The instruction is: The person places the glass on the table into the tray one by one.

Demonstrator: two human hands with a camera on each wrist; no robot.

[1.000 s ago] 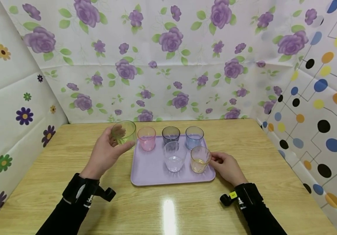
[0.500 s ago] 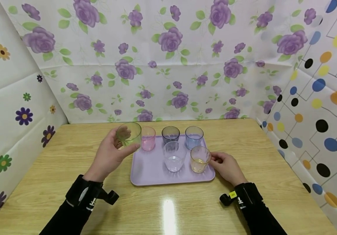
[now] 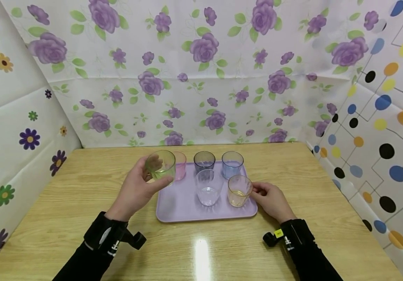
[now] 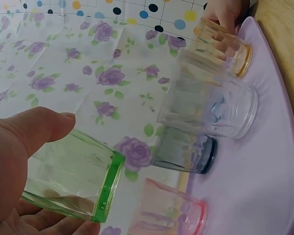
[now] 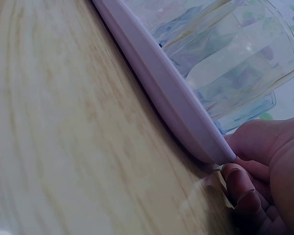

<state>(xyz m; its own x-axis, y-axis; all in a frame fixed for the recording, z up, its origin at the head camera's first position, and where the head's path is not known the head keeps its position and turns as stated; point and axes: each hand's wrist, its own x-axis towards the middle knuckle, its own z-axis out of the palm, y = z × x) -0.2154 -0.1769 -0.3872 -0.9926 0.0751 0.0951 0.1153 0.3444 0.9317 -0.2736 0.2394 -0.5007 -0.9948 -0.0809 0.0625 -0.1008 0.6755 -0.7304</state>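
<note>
My left hand (image 3: 134,193) grips a clear green glass (image 3: 162,166), thumb on the near side and fingers behind. In the left wrist view the green glass (image 4: 81,171) is raised, its thick base facing the tray. In the head view it overlaps the back left corner of the purple tray (image 3: 178,207) and partly covers a pink glass (image 3: 180,168). My right hand (image 3: 273,201) holds the tray's right edge, close beside an amber glass (image 3: 239,193). The right wrist view shows its thumb at the tray's rim (image 5: 186,105) and curled fingers (image 5: 240,188) outside it.
On the tray stand a clear glass (image 3: 209,191) at the front middle, a dark grey glass (image 3: 204,162) behind it and a blue glass (image 3: 232,166) at the back right. The wooden table (image 3: 201,238) meets a floral cloth wall (image 3: 187,97) behind the tray.
My left hand has moved to the right and slightly lower with the green glass, which now covers part of the pink glass. The right hand and tray have stayed in place.
</note>
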